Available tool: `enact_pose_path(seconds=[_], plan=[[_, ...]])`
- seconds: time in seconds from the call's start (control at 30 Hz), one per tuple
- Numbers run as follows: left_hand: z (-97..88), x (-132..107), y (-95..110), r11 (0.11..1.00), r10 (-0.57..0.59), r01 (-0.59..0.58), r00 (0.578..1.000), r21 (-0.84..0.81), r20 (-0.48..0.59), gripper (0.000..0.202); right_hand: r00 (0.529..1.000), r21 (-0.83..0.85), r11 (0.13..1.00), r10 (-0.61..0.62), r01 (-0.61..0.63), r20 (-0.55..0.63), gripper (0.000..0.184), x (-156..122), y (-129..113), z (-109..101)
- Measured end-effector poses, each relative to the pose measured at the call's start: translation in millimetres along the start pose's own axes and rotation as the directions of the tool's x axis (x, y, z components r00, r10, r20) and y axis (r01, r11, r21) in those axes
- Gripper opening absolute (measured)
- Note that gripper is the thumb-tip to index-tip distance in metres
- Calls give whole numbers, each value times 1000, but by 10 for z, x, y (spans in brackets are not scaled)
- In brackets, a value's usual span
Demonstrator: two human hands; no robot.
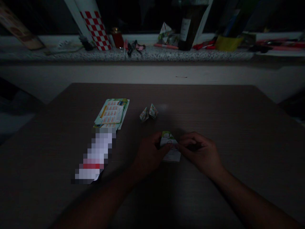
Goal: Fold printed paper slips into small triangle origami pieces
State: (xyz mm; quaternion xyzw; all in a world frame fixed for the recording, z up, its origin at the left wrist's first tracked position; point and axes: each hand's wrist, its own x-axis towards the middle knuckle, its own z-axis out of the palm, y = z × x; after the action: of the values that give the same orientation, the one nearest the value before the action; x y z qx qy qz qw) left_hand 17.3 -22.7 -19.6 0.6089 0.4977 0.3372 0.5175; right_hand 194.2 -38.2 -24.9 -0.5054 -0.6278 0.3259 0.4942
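Two hands at one task: both closed on a small printed paper (172, 156), green at its far end and white toward the near one. With the left hand (149, 153), pinches the paper from its left side, thumb laid across the top; with the right hand (202, 155), pinches at the right edge, thumb and forefinger together, other fingers curled. Cannot tell how the fingertips lie underneath. Holds all this low over a brown wooden table (214, 111). Just beyond the grip, slightly to its left: a left folded piece (144, 114) and a right folded piece (153, 111), pointed and near each other. Farther left of the grip: a stack of calendar cards (111, 111), and nearer on that side, a long pale object (97, 152), pixelated past reading. Well beyond the grip, along a speckled sill (147, 57): a red-and-white checked can (97, 30), a dark bottle (187, 33) and a yellow holder (228, 43).
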Motion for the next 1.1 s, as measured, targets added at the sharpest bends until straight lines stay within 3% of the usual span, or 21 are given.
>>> enact_pose_path(seconds=[0.23,0.33,0.53,0.67,0.77,0.87,0.97,1.1], plan=[[7,-26,24,975,68,-51,995,216,-74,22,998,-79,996,-46,43,-36,13,-11,-9,-1],[-3,-50,65,939,175,-147,982,311,-65,15,992,-132,988,-94,83,-79,16,-28,13,-15],[-14,-102,102,764,465,-424,884,486,41,11,978,-203,959,-206,197,-28,21,-55,18,-30],[-4,-117,65,647,575,-529,812,549,105,17,986,-216,965,-161,147,-50,21,-54,8,-10],[-21,-124,47,606,598,-554,791,570,133,17,992,-208,974,-106,90,-69,21,-23,45,-15],[-60,-131,52,636,600,-533,796,558,76,19,995,-178,983,-50,34,-89,20,32,104,-64],[-91,-127,63,721,553,-452,832,525,-45,16,992,-133,991,-22,5,-128,18,62,128,-116],[-72,-118,76,799,471,-385,878,463,-84,15,1000,-34,999,-4,3,-16,31,16,94,-81]])
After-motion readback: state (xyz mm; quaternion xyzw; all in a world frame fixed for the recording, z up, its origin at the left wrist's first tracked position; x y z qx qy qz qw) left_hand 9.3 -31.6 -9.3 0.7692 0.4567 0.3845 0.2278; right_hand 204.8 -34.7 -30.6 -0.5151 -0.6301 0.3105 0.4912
